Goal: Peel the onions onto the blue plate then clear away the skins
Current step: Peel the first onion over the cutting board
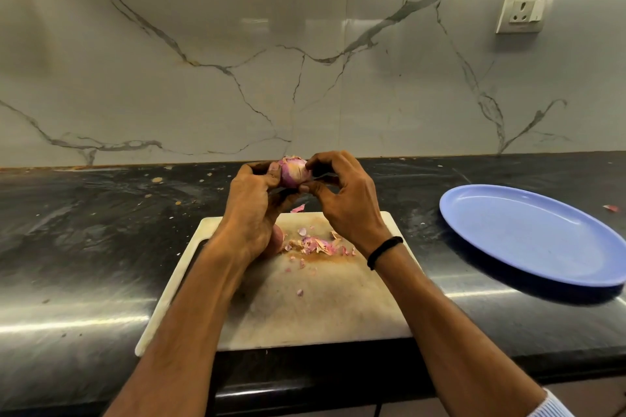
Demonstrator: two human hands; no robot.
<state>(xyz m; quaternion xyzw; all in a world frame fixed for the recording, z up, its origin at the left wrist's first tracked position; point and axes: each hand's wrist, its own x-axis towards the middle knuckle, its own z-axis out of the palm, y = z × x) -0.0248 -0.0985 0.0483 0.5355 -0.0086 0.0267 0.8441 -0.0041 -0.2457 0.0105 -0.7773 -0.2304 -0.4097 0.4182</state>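
Head view: an onion (pixel 294 174), partly peeled w/ pale purple flesh and papery bits at its top, is held up in the air over the far edge of the cutting board (pixel 315 308), near the back of the dark tabletop (pixel 101 230). It is gripped from its left side by the left grip (pixel 252 210), thumb and fingers curled round it. Its right side is pinched by the right grip (pixel 345 200), index tip at the top and thumb tip at the bottom, other fingers curled clear of it. A black wristband (pixel 384 251) is worn on the right wrist.

A pile of skins (pixel 316 245) is seen approx. mid-board, below and between the wrists, w/ small scraps scattered nearer the camera. One pink scrap (pixel 298 208) is caught just past the board's far edge. A rounded pinkish item (pixel 278 240) is mostly hidden by the left wrist; what it is can't be told.

The blue plate (pixel 528 234) is set on the tabletop to the right, well apart from the board, w/ no onion on it. A wall socket (pixel 523 10) is mounted top right on the marble-look wall (pixel 237 44).
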